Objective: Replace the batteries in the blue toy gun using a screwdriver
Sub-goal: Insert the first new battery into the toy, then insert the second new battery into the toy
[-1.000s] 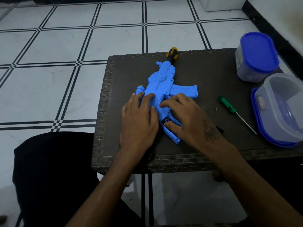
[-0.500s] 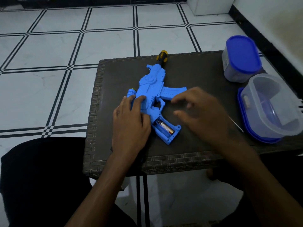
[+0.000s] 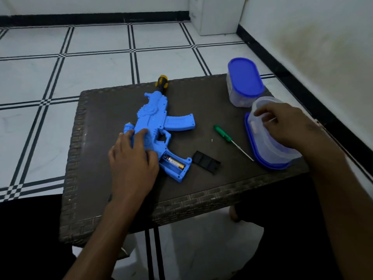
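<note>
The blue toy gun (image 3: pixel 159 126) lies flat on the dark woven table (image 3: pixel 113 199). Its grip compartment is uncovered and one battery (image 3: pixel 174 162) shows inside. My left hand (image 3: pixel 132 160) presses flat on the gun's rear body, fingers spread. The black battery cover (image 3: pixel 206 161) lies just right of the grip. A green screwdriver (image 3: pixel 229 139) rests on the table between the gun and a clear box (image 3: pixel 268 158). My right hand (image 3: pixel 286 123) reaches over that box's open top, fingers curled; whether it holds anything is hidden.
A tall clear container with a blue lid (image 3: pixel 244 81) stands at the table's back right corner. The clear box sits on its blue lid near the right edge. A tiny screw (image 3: pixel 212 140) lies by the screwdriver. A white cabinet (image 3: pixel 216 15) stands on the tiled floor.
My right hand has left the gun's grip and moved right to the clear box, uncovering the battery, the black cover and the screwdriver. My left hand stays on the gun.
</note>
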A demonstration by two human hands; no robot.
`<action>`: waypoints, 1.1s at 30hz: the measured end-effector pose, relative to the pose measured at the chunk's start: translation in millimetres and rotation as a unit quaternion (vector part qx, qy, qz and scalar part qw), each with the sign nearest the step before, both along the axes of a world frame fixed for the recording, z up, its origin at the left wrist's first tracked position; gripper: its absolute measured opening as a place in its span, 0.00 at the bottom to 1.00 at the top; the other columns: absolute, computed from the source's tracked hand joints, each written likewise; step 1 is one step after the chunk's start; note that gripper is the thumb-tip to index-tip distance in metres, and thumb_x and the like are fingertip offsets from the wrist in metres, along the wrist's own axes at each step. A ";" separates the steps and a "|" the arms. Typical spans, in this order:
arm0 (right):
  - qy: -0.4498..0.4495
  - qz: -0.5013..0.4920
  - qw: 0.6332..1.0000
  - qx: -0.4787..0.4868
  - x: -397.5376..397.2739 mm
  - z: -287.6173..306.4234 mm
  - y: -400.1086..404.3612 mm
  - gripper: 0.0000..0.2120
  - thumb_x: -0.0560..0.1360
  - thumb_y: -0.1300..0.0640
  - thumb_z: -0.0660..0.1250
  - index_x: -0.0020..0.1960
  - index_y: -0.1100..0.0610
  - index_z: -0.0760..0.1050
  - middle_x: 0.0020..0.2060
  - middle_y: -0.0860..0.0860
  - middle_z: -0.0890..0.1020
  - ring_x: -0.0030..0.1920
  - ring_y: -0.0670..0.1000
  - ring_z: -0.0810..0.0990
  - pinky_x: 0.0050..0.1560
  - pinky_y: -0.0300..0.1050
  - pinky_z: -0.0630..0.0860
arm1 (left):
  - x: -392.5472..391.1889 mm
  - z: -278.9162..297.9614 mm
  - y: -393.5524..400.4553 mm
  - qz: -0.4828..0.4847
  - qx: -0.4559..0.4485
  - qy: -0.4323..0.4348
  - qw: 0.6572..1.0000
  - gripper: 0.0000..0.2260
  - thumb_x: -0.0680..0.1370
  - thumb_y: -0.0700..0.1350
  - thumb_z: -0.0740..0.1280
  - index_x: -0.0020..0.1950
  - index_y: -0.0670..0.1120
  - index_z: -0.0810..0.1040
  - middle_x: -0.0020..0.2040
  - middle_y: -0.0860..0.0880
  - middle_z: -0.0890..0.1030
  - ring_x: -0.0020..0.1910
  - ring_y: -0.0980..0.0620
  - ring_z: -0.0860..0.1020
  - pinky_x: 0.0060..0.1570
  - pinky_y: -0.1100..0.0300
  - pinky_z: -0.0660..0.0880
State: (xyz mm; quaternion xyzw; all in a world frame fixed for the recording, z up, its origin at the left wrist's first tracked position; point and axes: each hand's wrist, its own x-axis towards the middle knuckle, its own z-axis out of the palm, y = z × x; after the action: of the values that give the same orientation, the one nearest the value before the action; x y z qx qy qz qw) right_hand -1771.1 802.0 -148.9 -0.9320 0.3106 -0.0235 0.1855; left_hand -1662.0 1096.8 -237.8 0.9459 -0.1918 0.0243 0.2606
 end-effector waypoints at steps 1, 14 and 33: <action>0.010 0.000 1.000 0.005 2.1 -0.3 -3.0 0.17 0.77 0.68 0.62 0.62 0.54 0.76 0.57 0.53 0.80 0.57 0.53 0.78 0.54 0.43 0.70 | 0.1 0.2 0.5 0.001 0.000 0.002 1.000 0.25 0.77 0.49 0.55 0.74 0.47 0.69 0.74 0.40 0.68 0.75 0.38 0.64 0.73 0.38 0.61; 0.147 -0.054 0.987 0.029 3.6 -12.3 -22.2 0.17 0.70 0.61 0.75 0.56 0.51 0.74 0.54 0.55 0.80 0.53 0.55 0.79 0.47 0.51 0.77 | -2.6 5.7 -4.9 0.011 -0.010 0.019 1.000 0.26 0.75 0.50 0.55 0.73 0.50 0.69 0.74 0.40 0.68 0.75 0.37 0.65 0.73 0.36 0.60; 0.032 -0.026 0.999 -0.025 12.6 -19.9 -20.9 0.17 0.74 0.61 0.72 0.61 0.59 0.72 0.55 0.57 0.79 0.57 0.56 0.79 0.52 0.47 0.73 | -1.9 5.7 -2.8 0.010 -0.021 0.025 0.999 0.22 0.79 0.43 0.63 0.74 0.49 0.69 0.73 0.43 0.68 0.74 0.41 0.65 0.73 0.38 0.61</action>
State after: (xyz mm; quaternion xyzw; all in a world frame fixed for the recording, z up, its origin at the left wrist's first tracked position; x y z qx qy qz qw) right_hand -1758.5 781.2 -168.8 -0.9283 0.3395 -0.0058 0.1515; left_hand -1663.9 1094.0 -232.1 0.9423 -0.1756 0.0071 0.2849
